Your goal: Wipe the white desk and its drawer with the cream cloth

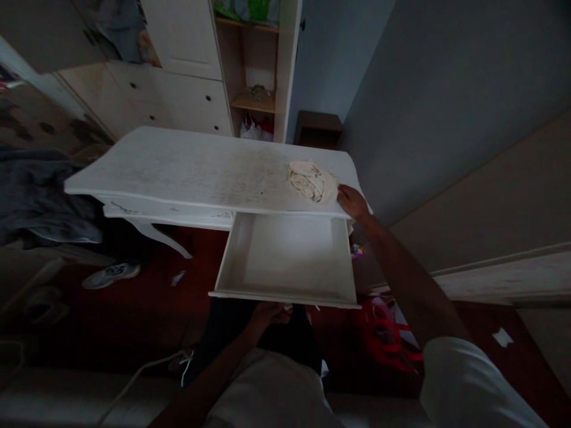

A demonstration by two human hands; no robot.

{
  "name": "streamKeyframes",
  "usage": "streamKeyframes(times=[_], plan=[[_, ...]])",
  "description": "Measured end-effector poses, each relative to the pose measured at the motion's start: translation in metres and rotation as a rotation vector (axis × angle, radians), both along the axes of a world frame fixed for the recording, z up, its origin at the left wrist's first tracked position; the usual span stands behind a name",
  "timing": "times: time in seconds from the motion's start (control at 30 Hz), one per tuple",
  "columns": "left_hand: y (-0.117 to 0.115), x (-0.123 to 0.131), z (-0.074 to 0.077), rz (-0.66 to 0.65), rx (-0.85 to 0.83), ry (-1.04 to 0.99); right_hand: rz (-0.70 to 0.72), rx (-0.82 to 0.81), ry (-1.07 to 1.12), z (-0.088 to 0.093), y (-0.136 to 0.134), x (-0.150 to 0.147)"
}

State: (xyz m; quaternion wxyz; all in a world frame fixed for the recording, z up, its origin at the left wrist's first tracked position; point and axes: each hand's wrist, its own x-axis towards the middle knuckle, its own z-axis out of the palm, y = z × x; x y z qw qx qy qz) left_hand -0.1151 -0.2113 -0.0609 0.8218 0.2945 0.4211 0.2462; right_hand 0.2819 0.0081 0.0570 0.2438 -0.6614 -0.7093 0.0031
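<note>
Our drawer [294, 255] is out, a red bag [386, 339] nearby. Our right hand [354, 204] pinches the cloth [314, 182]; whether our left hand [266, 316] grips the knob [288, 307], we cannot tell.

No text, label, brand, number or sign can be read. The small, brightly coloured item [357, 251] just right of the drawer [292, 255] is too small and dim for any print on it to be made out. The green packaging [259, 8] on the top shelf of the far cabinet [182, 95] is blurred, and the red bag [384, 336] at the near right lies too dark to tell any lettering. On the shoe [111, 274] at the left, the dark pattern gives no legible brand. The dark marks along the left front of the white table [178, 148] form no readable letters.
</note>
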Motion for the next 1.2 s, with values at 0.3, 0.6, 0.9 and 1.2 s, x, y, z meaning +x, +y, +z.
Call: streamKeyframes(times=[0.3,0.6,0.9,1.2], plan=[[0.002,0.013,0.04,0.027,0.011,-0.106,-0.055,-0.017,-0.003,-0.002,-0.003,-0.004],[0.017,0.029,0.052,0.086,0.059,-0.085,-0.061,0.013,-0.024,-0.003,-0.003,-0.008],[0.046,0.053,0.049,0.291,0.049,-0.104,-0.05,0.019,-0.028,-0.001,-0.005,-0.009],[0.094,0.073,0.046,0.391,0.049,-0.165,-0.058,0.055,-0.034,-0.003,-0.007,-0.011]])
